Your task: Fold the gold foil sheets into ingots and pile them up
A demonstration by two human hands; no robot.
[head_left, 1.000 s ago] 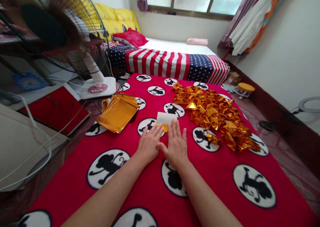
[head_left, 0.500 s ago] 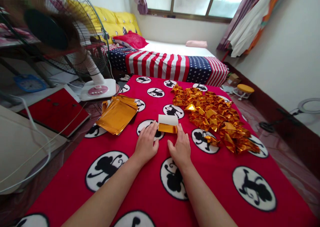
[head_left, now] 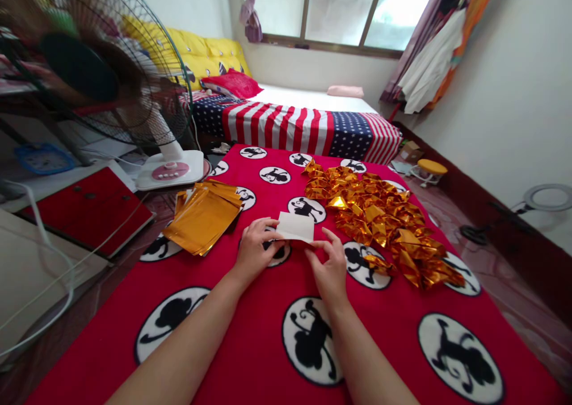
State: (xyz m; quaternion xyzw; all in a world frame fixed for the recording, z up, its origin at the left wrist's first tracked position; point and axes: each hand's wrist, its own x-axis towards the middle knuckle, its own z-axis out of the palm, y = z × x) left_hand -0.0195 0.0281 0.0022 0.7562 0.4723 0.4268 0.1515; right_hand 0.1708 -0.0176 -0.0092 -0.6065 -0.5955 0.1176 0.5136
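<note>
Head view, looking down over a red cloth [head_left: 241, 345] with black monkey figures in white circles. At the centre, between two bare hands, a small pale sheet [head_left: 295, 226] with its white face up. Held at the near left corner between thumb and fingers of the left hand [head_left: 254, 251], and at the near right corner between thumb and a fingertip of the right hand [head_left: 331, 267], with other fingers loosely bent or spread. Gripped from both ends probably to keep the near edge straight and the pull even; centred in front of the body, likely for a clear sight of both corners.

To the left, a stack of gold foil sheets [head_left: 203, 219], flat and slightly fanned, perhaps set there for easy reach by the left hand. To the right, a loose heap of crumpled-looking gold foil pieces [head_left: 375, 205], apart from the stack, probably to avoid mixing flat with shaped.

As for looks: small, four-sided, matte white on top, a little curved, with the near edge seemingly lifted above the cloth. Underside hidden; impossible to tell its colour. By contrast, smooth, shiny orange-gold in the stack, and creased, angular and glinting in the heap.
</note>
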